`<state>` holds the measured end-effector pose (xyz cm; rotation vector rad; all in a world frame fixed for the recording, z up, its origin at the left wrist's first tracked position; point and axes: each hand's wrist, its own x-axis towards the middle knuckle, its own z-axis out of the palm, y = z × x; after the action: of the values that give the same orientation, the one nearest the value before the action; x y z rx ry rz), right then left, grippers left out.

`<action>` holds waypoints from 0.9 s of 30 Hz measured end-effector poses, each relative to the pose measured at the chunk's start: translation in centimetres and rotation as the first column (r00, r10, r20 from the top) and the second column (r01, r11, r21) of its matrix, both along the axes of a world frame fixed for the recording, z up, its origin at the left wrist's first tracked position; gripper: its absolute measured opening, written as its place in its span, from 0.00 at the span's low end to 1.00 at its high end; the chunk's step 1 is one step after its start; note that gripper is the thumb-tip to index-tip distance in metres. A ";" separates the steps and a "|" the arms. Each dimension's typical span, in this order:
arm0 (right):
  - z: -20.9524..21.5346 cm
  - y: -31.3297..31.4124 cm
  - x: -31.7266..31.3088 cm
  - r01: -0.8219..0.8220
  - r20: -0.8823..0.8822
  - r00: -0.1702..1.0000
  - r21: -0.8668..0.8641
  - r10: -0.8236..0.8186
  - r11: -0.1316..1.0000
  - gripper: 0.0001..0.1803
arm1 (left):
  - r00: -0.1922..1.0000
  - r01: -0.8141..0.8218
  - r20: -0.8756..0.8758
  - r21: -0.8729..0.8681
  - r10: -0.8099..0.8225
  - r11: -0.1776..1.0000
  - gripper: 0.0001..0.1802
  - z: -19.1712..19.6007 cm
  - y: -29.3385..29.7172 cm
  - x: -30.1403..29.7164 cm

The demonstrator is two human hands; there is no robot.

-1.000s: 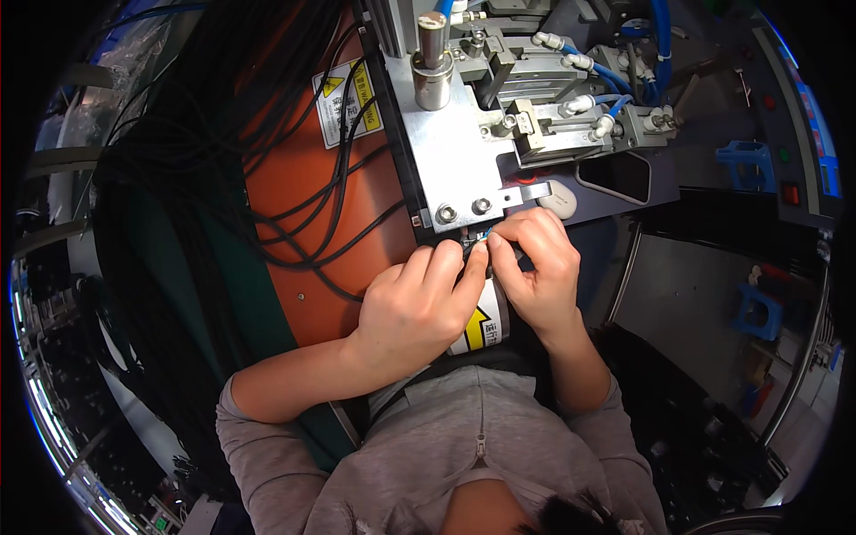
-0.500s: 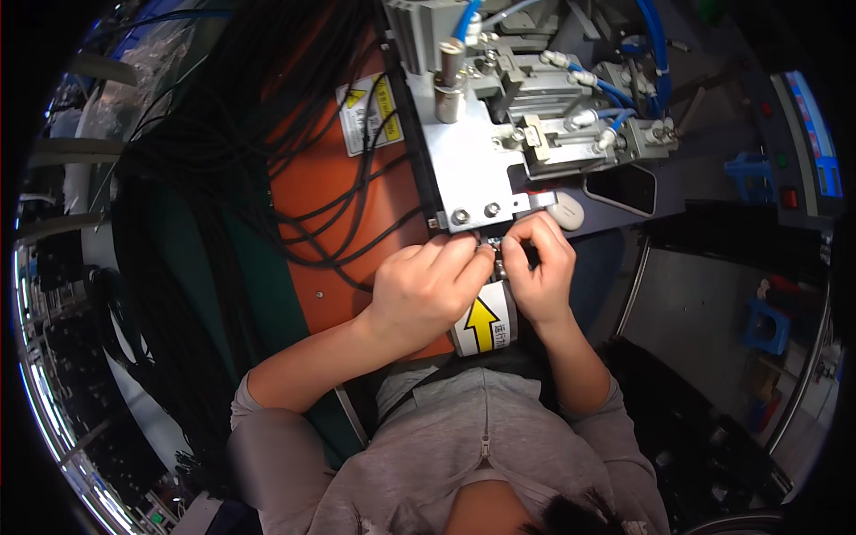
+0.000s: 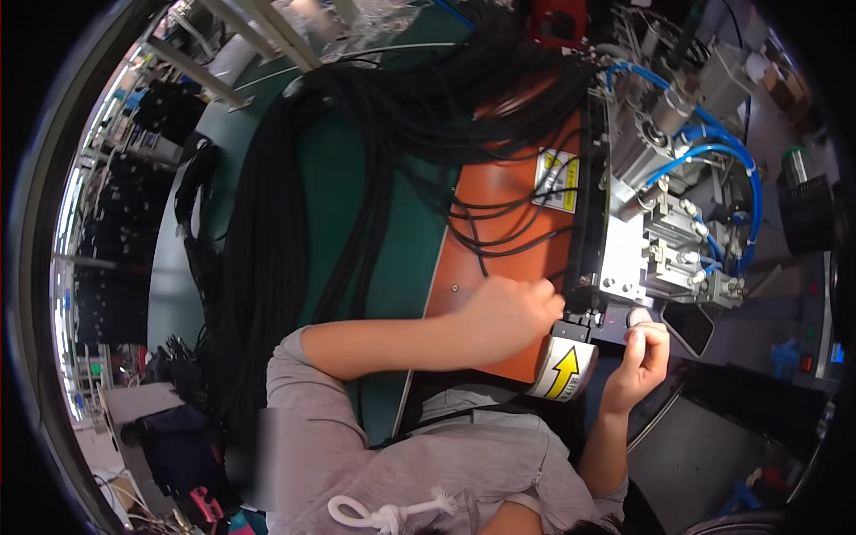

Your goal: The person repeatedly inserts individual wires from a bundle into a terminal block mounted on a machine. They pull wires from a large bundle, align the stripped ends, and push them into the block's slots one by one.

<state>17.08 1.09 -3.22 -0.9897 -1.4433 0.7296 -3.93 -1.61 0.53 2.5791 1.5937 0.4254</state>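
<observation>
A thick bundle of black cables is sprawling over the green mat and crowding the far-left part of the bench, with several loose strands trailing across the orange plate towards the machine. These strands are lying just beyond the left hand, which is resting on the near-right corner of the orange plate with its fingers curled and pressed together against the edge of the metal fixture; whether they are pinching anything is hidden by the knuckles. The right hand is raised just beside the near edge of the fixture, its fingertips bunched around a small round pale part, thumb and forefinger closing on it. Between the two hands, at the near edge of the plate, one curved white label with a yellow arrow is hanging over the rim.

On the fixture, blue air hoses are looping above the pneumatic cylinders; I can count at least three hoses, though they overlap. One yellow warning sticker is sitting on the far-right part of the orange plate, partly crossed by cables. A dark tray is lying just right of the right hand, and a black cup-like thing is standing near the right edge.

Open room is showing on the bare orange area left of the left wrist and on the green mat near the person's grey sleeve.
</observation>
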 end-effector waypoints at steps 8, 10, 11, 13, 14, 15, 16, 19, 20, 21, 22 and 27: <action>5.8 -0.5 -9.8 -0.756 -0.241 0.621 -0.434 0.746 0.490 0.17 | 0.394 -0.810 0.646 -0.093 0.654 0.580 0.31 -0.6 5.0 -20.4; 5.3 0.2 -14.2 -0.813 -0.388 0.513 -0.506 0.765 0.288 0.26 | 0.298 -0.875 0.588 -0.148 0.752 0.462 0.31 -4.1 3.7 -23.4; 4.6 0.8 -16.2 -0.810 -0.432 0.505 -0.536 0.748 0.237 0.30 | 0.260 -0.854 0.601 -0.223 0.756 0.470 0.28 -5.2 3.2 -23.5; 3.9 2.5 -19.2 -0.704 -0.379 0.601 -0.668 0.704 0.242 0.33 | 0.230 -0.647 0.581 -0.508 0.781 0.568 0.21 -3.1 3.9 -22.0; 3.5 3.3 -20.8 -0.694 -0.336 0.617 -0.658 0.712 0.292 0.35 | 0.233 -0.432 0.533 -0.692 0.813 0.578 0.18 -1.2 3.7 -21.3; 3.6 3.6 -22.7 -0.694 -0.299 0.619 -0.641 0.727 0.327 0.36 | 0.157 -0.374 0.474 -0.783 0.866 0.497 0.16 -1.5 3.4 -21.2; 3.0 3.7 -23.9 -0.685 -0.255 0.629 -0.627 0.734 0.370 0.38 | 0.238 -0.232 0.446 -0.837 0.863 0.496 0.15 -0.7 3.3 -20.8; 0.9 2.0 -26.2 -0.718 -0.352 0.684 -0.478 0.638 0.506 0.21 | 0.046 -0.105 0.486 -0.867 0.873 0.488 0.11 0.2 3.2 -20.0; 0.6 1.7 -25.6 -0.712 -0.421 0.693 -0.530 0.585 0.461 0.20 | 0.010 -0.025 0.491 -0.871 0.871 0.491 0.11 0.6 3.3 -20.5; 1.4 1.1 -24.9 -0.708 -0.487 0.698 -0.580 0.525 0.403 0.18 | -0.018 -0.039 0.530 -0.848 0.848 0.529 0.10 0.4 3.0 -20.1; 1.7 0.5 -24.3 -0.704 -0.544 0.704 -0.622 0.456 0.343 0.17 | -0.044 -0.052 0.568 -0.823 0.822 0.566 0.10 0.4 2.8 -19.5; 0.6 -4.2 -22.0 -0.829 -0.749 0.384 -0.537 0.540 -0.155 0.22 | -0.279 -0.055 0.604 -0.786 0.747 0.615 0.08 2.3 5.3 -16.3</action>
<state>-4.94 -3.11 -2.61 -0.6293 -1.1358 2.7318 -20.18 3.72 2.84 0.3885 1.4179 1.3352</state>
